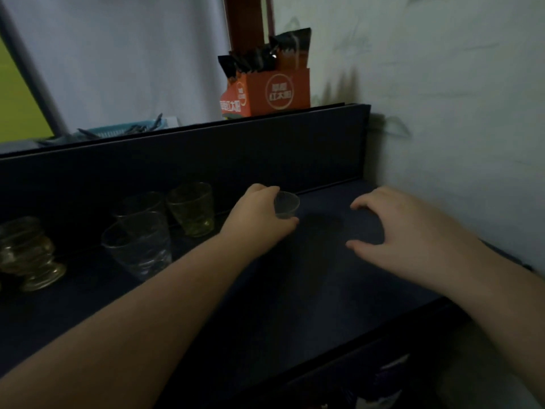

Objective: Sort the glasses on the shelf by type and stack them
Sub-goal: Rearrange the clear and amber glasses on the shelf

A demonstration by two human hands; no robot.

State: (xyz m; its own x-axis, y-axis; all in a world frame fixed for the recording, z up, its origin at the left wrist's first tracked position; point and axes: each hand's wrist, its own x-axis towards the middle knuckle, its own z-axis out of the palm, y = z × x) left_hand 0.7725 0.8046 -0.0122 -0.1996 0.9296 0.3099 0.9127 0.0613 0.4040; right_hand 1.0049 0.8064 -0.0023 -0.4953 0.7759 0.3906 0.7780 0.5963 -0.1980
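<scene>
Left hand: the left hand (259, 219) grips a small clear glass (286, 205), fingers curled over its far side and thumb at its near side; whether the glass sits on the surface or is held just above it cannot be told.
Right hand: the right hand (404, 231) is spread above the dark shelf (295, 290), fingers loosely bent, grasping nothing; it is to the right of the small glass and apart from it.
Small clear glass: upright, mouth up, near the shelf's dark back panel (206, 154), about mid-shelf.
Yellow-green glass (191, 212): upright, just left of the left hand, close to the back panel.
Clear tumbler (137, 246): upright, nearer the front and to the left of the yellow-green one; a second clear tumbler (141, 203) is just behind it.
Amber footed glass (29, 255): at the far left edge of the shelf; blurred, so its exact form is unclear.
Upper ledge: an orange carton (274, 90) with dark sachets stands on top of the back panel by the wall; a blue basket (124, 129) lies further left.
</scene>
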